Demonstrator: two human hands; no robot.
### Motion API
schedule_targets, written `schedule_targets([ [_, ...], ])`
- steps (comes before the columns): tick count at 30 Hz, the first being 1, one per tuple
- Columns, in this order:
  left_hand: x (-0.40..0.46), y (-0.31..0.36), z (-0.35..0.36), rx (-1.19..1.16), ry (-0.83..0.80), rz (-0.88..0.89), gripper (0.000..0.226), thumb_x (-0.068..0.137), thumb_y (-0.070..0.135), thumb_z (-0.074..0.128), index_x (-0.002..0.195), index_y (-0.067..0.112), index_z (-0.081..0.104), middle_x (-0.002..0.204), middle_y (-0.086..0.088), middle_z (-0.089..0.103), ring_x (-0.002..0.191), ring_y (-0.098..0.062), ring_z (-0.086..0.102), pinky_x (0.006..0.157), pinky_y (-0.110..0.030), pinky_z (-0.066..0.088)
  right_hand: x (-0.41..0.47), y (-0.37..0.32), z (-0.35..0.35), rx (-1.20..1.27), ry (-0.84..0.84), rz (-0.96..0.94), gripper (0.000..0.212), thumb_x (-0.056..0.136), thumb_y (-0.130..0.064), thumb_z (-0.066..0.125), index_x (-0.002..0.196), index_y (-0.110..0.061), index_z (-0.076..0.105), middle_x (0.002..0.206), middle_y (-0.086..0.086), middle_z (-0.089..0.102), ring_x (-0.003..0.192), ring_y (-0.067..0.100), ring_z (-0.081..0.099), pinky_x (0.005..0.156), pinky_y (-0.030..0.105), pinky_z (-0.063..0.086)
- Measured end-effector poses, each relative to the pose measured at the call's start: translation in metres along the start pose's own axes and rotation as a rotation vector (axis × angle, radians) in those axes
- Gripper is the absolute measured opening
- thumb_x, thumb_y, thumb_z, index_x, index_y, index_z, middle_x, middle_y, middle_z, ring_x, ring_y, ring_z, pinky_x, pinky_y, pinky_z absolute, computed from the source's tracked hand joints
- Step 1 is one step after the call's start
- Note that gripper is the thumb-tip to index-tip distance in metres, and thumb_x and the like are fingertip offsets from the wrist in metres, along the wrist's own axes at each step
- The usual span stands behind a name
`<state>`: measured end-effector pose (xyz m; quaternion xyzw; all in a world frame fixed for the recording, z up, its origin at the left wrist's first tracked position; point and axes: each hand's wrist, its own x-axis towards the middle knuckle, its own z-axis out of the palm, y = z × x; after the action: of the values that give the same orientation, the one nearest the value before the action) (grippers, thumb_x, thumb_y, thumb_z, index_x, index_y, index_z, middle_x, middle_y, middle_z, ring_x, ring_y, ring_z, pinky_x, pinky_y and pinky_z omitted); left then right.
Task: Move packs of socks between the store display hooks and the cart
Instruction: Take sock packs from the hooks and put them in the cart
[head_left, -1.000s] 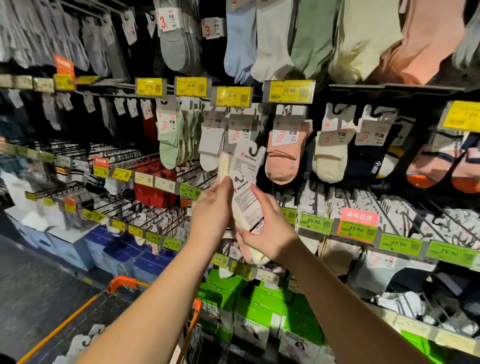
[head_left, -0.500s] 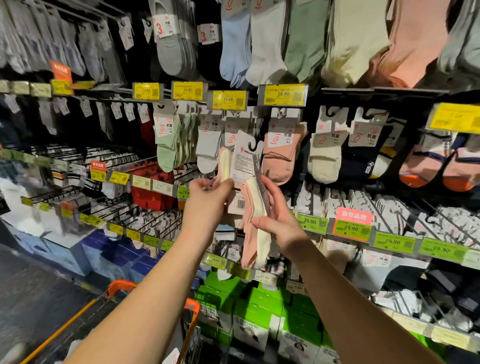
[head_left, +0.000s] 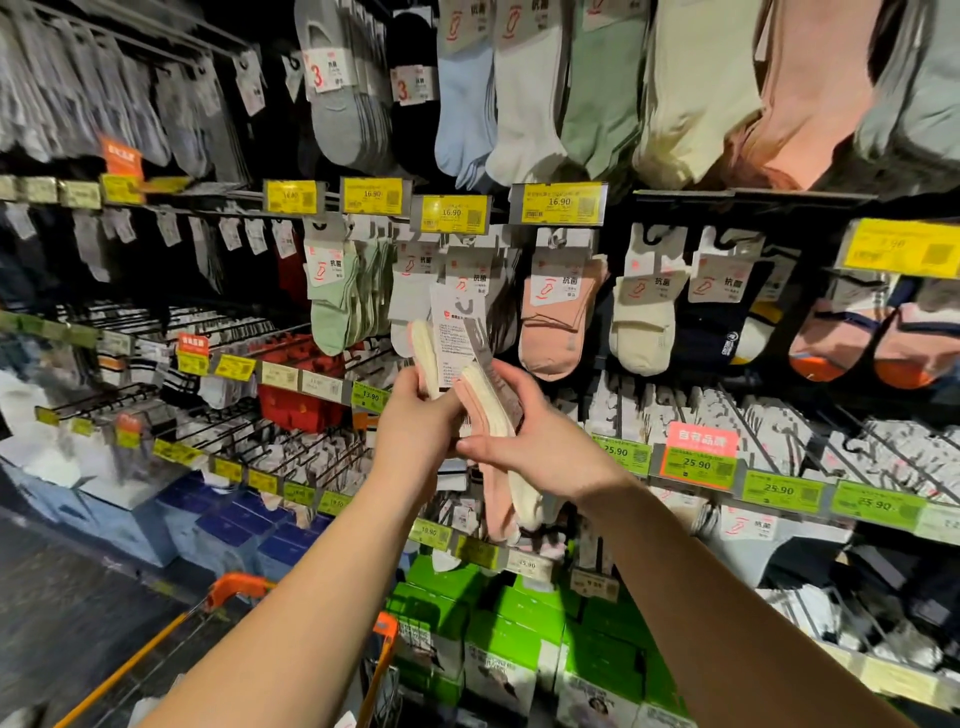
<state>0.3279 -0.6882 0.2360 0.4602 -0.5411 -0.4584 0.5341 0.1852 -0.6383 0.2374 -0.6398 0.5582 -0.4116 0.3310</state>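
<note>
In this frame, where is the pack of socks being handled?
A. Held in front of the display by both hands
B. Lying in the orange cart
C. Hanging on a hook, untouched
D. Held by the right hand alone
A: the left hand and the right hand both grip the sock pack in front of the hanging socks, above the cart.

Yellow price tags (head_left: 560, 203) marked 16.90 run along the upper rail. Below and to the right of them, green price tags (head_left: 784, 491) marked 25.90 line a lower rail, with one pink promotional sign (head_left: 698, 451) among them. Under that lower rail, green boxes (head_left: 511, 629) are stacked. Blue boxes (head_left: 244, 525) sit left of the green boxes, above dark flooring (head_left: 67, 597).
</note>
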Motion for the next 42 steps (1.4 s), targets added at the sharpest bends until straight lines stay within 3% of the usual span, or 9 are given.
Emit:
schedule_targets([
  [3, -0.001, 0.001, 0.001, -0.124, -0.043, -0.024, 0.021, 0.089, 0.02, 0.074, 0.105, 0.025, 0.06, 0.105, 0.0, 0.074, 0.092, -0.016, 0.073, 0.063, -0.034, 0.06, -0.001, -0.004, -0.006, -0.116, 0.053, -0.033, 0.079, 0.086, -0.024, 0.071, 0.154, -0.036, 0.031, 0.142, -0.015, 0.038, 0.111, 0.0, 0.055, 0.091, 0.016, 0.048],
  [6, 0.0, 0.002, 0.0, -0.185, -0.06, -0.015, 0.02, 0.091, 0.018, 0.072, 0.107, 0.024, 0.061, 0.104, 0.0, 0.076, 0.089, -0.018, 0.075, 0.059, -0.034, 0.058, -0.003, -0.005, -0.014, -0.043, 0.163, -0.046, 0.038, 0.09, -0.016, 0.059, 0.126, -0.029, 0.061, 0.111, -0.009, 0.066, 0.087, 0.002, 0.064, 0.077, 0.024, 0.052],
  [11, 0.003, 0.005, -0.011, -0.192, -0.006, 0.051, 0.019, 0.09, 0.019, 0.073, 0.106, 0.025, 0.066, 0.102, 0.005, 0.077, 0.087, -0.012, 0.075, 0.061, -0.027, 0.058, 0.021, 0.005, -0.038, 0.234, 0.334, 0.024, 0.012, 0.097, -0.023, 0.06, 0.102, -0.03, 0.068, 0.102, -0.01, 0.075, 0.101, 0.012, 0.07, 0.091, 0.031, 0.053],
  [18, 0.009, 0.004, -0.024, 0.001, 0.057, 0.077, 0.019, 0.08, 0.049, 0.074, 0.096, 0.04, 0.069, 0.109, 0.005, 0.069, 0.095, -0.015, 0.069, 0.09, -0.038, 0.056, 0.072, 0.012, -0.071, 0.368, 0.352, 0.013, 0.032, 0.101, -0.018, 0.058, 0.132, -0.017, 0.056, 0.124, 0.006, 0.07, 0.109, 0.021, 0.069, 0.1, 0.044, 0.053],
  [23, 0.012, 0.003, -0.029, 0.221, 0.102, 0.098, 0.031, 0.086, 0.05, 0.072, 0.109, 0.03, 0.068, 0.13, 0.002, 0.048, 0.115, -0.018, 0.051, 0.092, -0.033, 0.043, 0.096, 0.011, -0.081, 0.418, 0.368, -0.006, 0.016, 0.103, -0.019, 0.055, 0.116, -0.028, 0.057, 0.117, 0.002, 0.071, 0.109, 0.022, 0.069, 0.1, 0.045, 0.053],
  [29, 0.008, 0.006, -0.025, 0.047, -0.055, 0.071, 0.016, 0.091, 0.028, 0.071, 0.107, 0.029, 0.068, 0.093, 0.02, 0.071, 0.076, 0.013, 0.065, 0.068, -0.014, 0.047, 0.122, 0.013, -0.086, 0.436, 0.407, 0.054, 0.04, 0.104, -0.024, 0.052, 0.142, -0.013, 0.047, 0.126, 0.008, 0.068, 0.113, 0.027, 0.068, 0.091, 0.041, 0.057],
  [32, 0.007, 0.005, -0.023, -0.038, -0.028, 0.071, 0.011, 0.091, 0.027, 0.072, 0.1, 0.03, 0.068, 0.094, 0.014, 0.076, 0.085, 0.0, 0.071, 0.082, -0.027, 0.054, 0.126, 0.013, -0.085, 0.453, 0.432, 0.064, 0.043, 0.105, -0.022, 0.051, 0.145, -0.01, 0.042, 0.127, 0.01, 0.066, 0.109, 0.027, 0.068, 0.08, 0.035, 0.057],
  [37, 0.006, 0.007, -0.022, -0.076, -0.002, 0.094, 0.006, 0.089, 0.027, 0.074, 0.09, 0.031, 0.07, 0.099, 0.008, 0.076, 0.081, 0.0, 0.072, 0.079, -0.025, 0.057, 0.128, 0.021, -0.084, 0.471, 0.481, 0.058, 0.044, 0.103, -0.025, 0.052, 0.144, -0.012, 0.044, 0.127, 0.009, 0.066, 0.111, 0.027, 0.067, 0.098, 0.046, 0.054],
  [42, 0.004, 0.012, -0.018, -0.262, -0.042, 0.016, 0.018, 0.093, 0.013, 0.069, 0.11, 0.018, 0.068, 0.101, 0.002, 0.078, 0.093, -0.018, 0.075, 0.088, -0.04, 0.059, 0.133, 0.023, -0.086, 0.31, 0.512, 0.097, 0.049, 0.104, -0.031, 0.049, 0.147, -0.009, 0.038, 0.133, 0.007, 0.061, 0.118, 0.028, 0.062, 0.098, 0.037, 0.05],
])
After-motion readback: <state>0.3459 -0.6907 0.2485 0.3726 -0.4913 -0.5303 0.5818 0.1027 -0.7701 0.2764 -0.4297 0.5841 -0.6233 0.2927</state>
